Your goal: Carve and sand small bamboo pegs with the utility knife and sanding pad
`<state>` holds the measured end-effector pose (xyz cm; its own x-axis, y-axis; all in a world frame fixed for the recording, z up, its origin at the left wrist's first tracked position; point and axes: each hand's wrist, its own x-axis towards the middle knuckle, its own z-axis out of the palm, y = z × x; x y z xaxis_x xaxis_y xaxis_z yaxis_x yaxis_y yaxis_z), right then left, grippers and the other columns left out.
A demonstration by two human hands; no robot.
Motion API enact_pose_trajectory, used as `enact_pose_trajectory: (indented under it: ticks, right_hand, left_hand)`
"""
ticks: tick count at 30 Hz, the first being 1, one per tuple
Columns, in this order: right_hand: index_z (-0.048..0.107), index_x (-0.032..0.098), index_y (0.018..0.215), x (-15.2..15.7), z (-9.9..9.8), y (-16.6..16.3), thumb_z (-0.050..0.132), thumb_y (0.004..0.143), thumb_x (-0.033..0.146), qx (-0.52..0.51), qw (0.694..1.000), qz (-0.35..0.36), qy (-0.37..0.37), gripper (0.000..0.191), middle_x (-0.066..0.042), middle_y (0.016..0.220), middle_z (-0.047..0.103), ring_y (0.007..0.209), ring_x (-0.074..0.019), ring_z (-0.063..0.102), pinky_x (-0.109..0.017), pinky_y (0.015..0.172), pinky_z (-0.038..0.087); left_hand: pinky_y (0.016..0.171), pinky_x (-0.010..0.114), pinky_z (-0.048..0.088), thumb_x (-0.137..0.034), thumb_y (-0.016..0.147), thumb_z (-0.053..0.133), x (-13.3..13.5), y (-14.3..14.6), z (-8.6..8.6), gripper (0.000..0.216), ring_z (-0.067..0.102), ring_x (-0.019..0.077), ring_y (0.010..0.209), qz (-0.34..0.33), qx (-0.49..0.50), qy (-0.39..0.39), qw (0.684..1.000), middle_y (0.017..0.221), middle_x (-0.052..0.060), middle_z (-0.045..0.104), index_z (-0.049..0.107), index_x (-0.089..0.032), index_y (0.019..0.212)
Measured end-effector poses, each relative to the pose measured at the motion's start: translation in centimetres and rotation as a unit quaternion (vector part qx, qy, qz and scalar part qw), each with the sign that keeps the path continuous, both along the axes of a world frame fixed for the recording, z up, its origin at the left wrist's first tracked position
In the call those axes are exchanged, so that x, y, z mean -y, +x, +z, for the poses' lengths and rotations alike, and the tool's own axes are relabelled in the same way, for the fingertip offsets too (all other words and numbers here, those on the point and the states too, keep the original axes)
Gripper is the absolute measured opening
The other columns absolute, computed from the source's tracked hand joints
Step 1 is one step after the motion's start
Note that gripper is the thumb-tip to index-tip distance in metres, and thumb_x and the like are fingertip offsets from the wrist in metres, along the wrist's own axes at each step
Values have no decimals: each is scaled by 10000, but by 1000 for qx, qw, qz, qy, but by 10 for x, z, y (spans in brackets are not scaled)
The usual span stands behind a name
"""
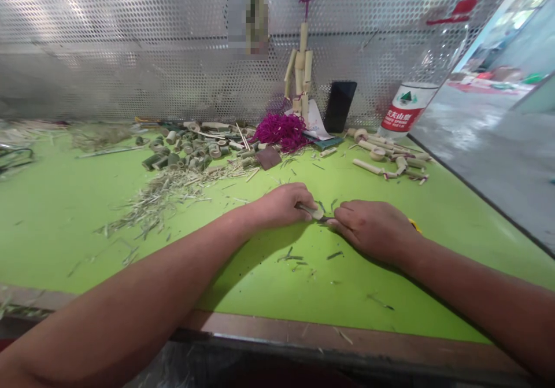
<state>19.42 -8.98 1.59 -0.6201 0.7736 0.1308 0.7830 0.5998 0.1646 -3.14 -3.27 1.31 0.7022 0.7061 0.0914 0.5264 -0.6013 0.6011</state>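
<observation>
My left hand (281, 204) is closed around a short pale bamboo piece (313, 210), holding it down on the green mat (78, 220). My right hand (373, 229) is closed on a knife with a yellow handle (414, 224); its dark blade (326, 219) touches the end of the bamboo piece. Both hands rest on the mat near its middle. A few green shavings (295, 258) lie just in front of them.
Cut bamboo tubes (191, 145) and a heap of shavings (160, 197) lie at the back left. More bamboo sticks (385, 154) lie back right. Purple yarn (281, 130), a hanging bamboo figure (299, 67), a phone (339, 106) and a plastic bottle (416, 96) stand along the perforated wall.
</observation>
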Motion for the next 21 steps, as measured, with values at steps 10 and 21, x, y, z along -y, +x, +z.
enact_pose_trajectory:
  ticks: [10,21]
  right_hand:
    - [594,190,788,-2,2,-1,318,1010,416,0,1000,-16,-9,420,-28,683,583,568,-145,448,-292,536,155]
    - [572,186,738,-5,2,9,309,1002,464,-89,995,-26,40,465,-23,647,530,548,-139,404,-275,507,164]
  left_hand:
    - [688,237,400,-240,760,716,0,-1,-3,140,539,124,768,3,8,-8,1000,857,9,570,713,-175,885]
    - [774,287,413,-254,818,661,3,-6,-3,163,564,173,874,-43,2,46,998,912,40,637,705,-195,964]
